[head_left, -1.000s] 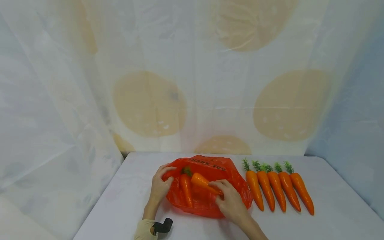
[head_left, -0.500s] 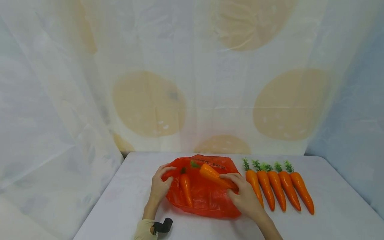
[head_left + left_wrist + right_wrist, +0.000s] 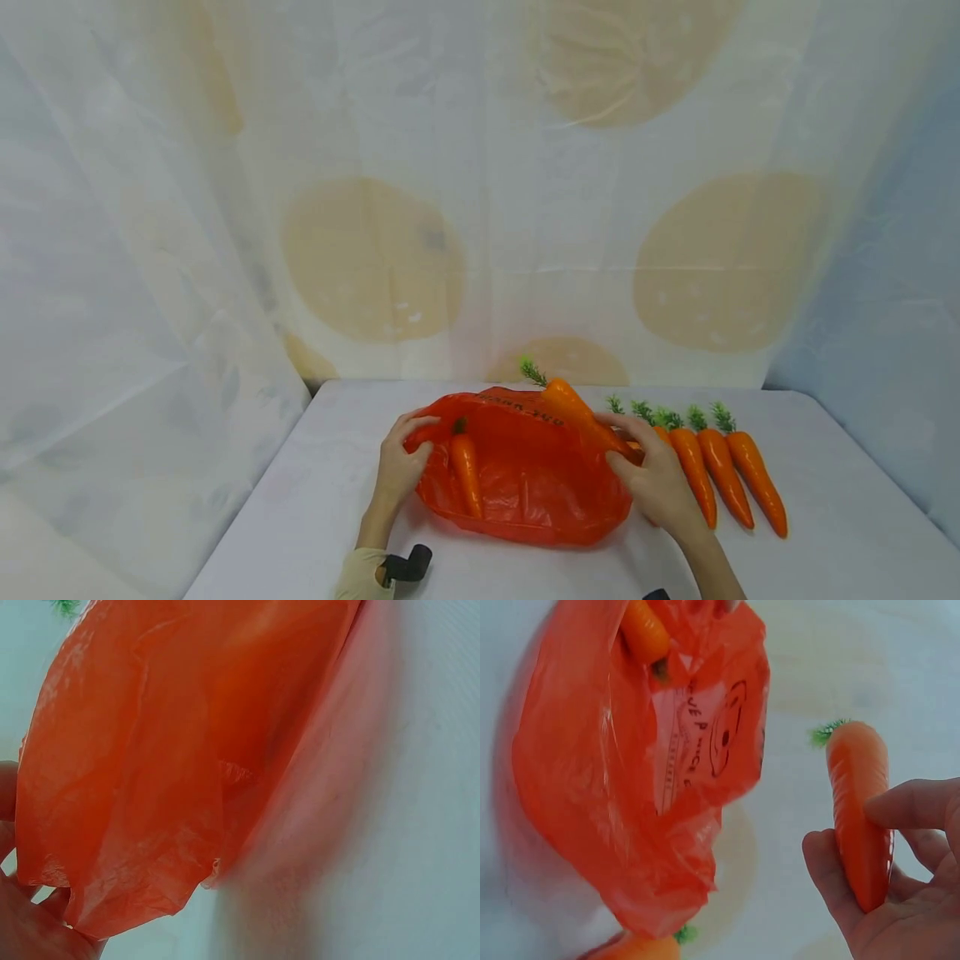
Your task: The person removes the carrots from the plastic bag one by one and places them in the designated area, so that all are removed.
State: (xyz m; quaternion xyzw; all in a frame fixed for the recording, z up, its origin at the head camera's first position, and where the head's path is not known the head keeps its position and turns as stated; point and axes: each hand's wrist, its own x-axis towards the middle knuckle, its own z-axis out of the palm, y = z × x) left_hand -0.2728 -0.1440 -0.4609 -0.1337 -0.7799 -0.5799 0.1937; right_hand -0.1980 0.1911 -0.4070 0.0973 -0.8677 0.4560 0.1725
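Note:
My right hand [image 3: 660, 483] grips a carrot [image 3: 572, 406] with a green leafy top, above the right side of a red plastic bag [image 3: 525, 500]. In the right wrist view, thumb and fingers wrap the narrow end of the carrot [image 3: 861, 802], its top pointing away. The bag lies on its side with a wide mouth. At its left edge my left hand [image 3: 401, 467] holds the plastic with curled fingers; the left wrist view has that hand [image 3: 34, 922] at the bag's edge. Another carrot [image 3: 467, 475] lies inside the bag on the left.
Right of the bag, several carrots [image 3: 726, 479] lie side by side on the white table [image 3: 300, 508], tops pointing to the back; my right hand covers part of the nearest ones. A pale curtain with tan circles [image 3: 375, 258] hangs behind.
My right hand has lifted the carrot up and to the right, out of the bag. The left hand stays at the bag's left edge.

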